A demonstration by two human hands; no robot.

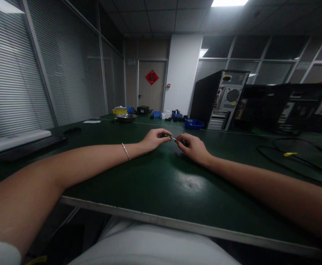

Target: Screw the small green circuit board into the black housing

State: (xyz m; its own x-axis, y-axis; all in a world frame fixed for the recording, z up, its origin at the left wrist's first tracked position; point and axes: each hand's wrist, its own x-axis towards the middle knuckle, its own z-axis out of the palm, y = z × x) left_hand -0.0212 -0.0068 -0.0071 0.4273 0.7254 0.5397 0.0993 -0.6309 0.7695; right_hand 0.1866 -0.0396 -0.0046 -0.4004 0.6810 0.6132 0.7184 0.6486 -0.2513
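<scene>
Just above the middle of the green table (139, 187), my two hands meet almost fingertip to fingertip. My left hand (153, 141), with a bracelet on its wrist, pinches a small dark part (165, 135) between thumb and fingers; its kind is too small to make out. Closed around a dark handle, my right hand (194, 148) holds what looks like a small screwdriver (173, 138). Its thin, bright shaft points left and reaches the dark part. Whether the tip sits inside that part cannot be seen. Both forearms rest on or close over the tabletop.
A computer tower (219, 99) stands at the back right, beside a blue bin (194, 124). Farther left are a metal bowl (126, 117) and a yellow bin (119, 110). Black cables (277, 151) lie at right. A dark keyboard (31, 148) lies at left, near the table's edge.
</scene>
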